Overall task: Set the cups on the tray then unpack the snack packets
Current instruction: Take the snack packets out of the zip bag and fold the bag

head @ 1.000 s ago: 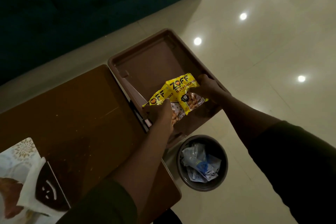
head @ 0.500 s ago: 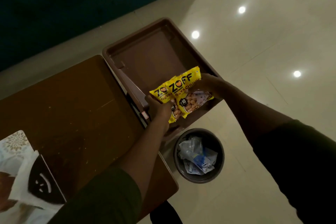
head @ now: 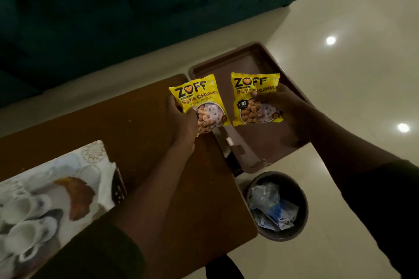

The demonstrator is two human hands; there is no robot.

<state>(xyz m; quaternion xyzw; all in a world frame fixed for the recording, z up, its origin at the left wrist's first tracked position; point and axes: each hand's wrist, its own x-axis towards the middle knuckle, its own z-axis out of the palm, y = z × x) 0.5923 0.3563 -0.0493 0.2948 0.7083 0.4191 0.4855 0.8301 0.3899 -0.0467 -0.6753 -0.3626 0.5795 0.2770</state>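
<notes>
I hold two yellow soya chunks snack packets side by side in the air. My left hand (head: 184, 120) grips the left packet (head: 199, 99) over the right end of the brown table (head: 127, 133). My right hand (head: 281, 111) grips the right packet (head: 255, 97) above an open brown box (head: 229, 63) beside the table. At the lower left, a patterned tray (head: 95, 152) carries several white cups (head: 22, 208), blurred.
A round dustbin (head: 301, 215) with plastic wrappers stands on the pale tiled floor under the table's right corner. A dark teal sofa (head: 113, 7) fills the back. Ceiling lights reflect on the floor to the right.
Both packets have been lifted out of the brown box and pulled apart, one in each hand. The view has swung left, bringing the tray of cups into sight.
</notes>
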